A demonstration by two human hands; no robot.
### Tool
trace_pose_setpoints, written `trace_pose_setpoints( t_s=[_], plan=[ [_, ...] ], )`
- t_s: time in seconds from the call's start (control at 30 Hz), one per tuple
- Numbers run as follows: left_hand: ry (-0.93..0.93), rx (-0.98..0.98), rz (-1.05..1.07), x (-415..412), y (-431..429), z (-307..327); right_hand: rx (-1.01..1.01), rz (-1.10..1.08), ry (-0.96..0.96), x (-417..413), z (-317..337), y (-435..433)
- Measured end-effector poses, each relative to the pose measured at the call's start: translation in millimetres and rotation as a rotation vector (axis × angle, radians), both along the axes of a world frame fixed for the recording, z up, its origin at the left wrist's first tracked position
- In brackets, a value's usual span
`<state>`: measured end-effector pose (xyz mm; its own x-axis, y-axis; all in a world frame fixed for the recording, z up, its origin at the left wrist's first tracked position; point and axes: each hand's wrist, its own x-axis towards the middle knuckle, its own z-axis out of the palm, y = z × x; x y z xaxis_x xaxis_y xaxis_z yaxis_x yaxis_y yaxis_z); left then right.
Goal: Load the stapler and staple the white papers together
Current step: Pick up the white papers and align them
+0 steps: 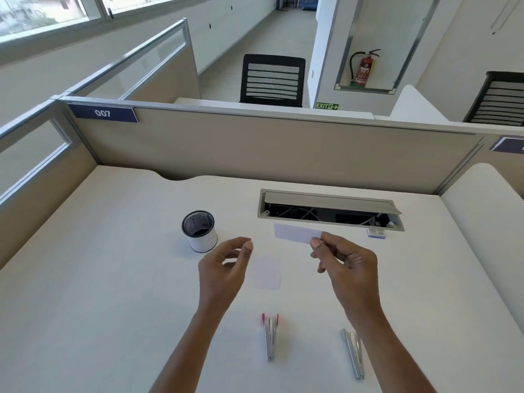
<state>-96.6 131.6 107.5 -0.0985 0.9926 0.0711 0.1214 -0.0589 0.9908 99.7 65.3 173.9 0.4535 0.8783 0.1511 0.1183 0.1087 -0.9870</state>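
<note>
pen cup (199,231) left, cable hatch (330,209) behind, pink-tipped stapler (270,337) near edge

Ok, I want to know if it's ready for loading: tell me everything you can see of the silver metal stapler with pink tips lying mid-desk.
The silver metal stapler with pink tips lies flat on the white desk, pointing away from the person. Slim and shiny, its two arms meet at the near end and splay in a narrow V, each ending in a pink piece, so it looks opened. Only the desk touches it. Staples inside cannot be told.
</note>
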Motion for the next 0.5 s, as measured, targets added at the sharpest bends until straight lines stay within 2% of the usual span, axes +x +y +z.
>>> trace_pose_setpoints(
  t_s=[0.13, 0.27, 0.5],
  plan=[
    [0.262, 0.069, 0.109, -18.8, 16.4, -52.9, 0.004, 0.021, -0.015, -8.0, -5.9, 20.1],
    [0.605, 0.100, 0.088, -34.7, 24.8, -112.9, -0.003, 0.052, -0.078, -18.4, -10.4, 38.8],
    [0.888, 0.124, -0.004, -47.6, 32.2, -164.2, -0.019, 0.169, -0.131, -50.0, -19.2, 82.4]
  ],
)
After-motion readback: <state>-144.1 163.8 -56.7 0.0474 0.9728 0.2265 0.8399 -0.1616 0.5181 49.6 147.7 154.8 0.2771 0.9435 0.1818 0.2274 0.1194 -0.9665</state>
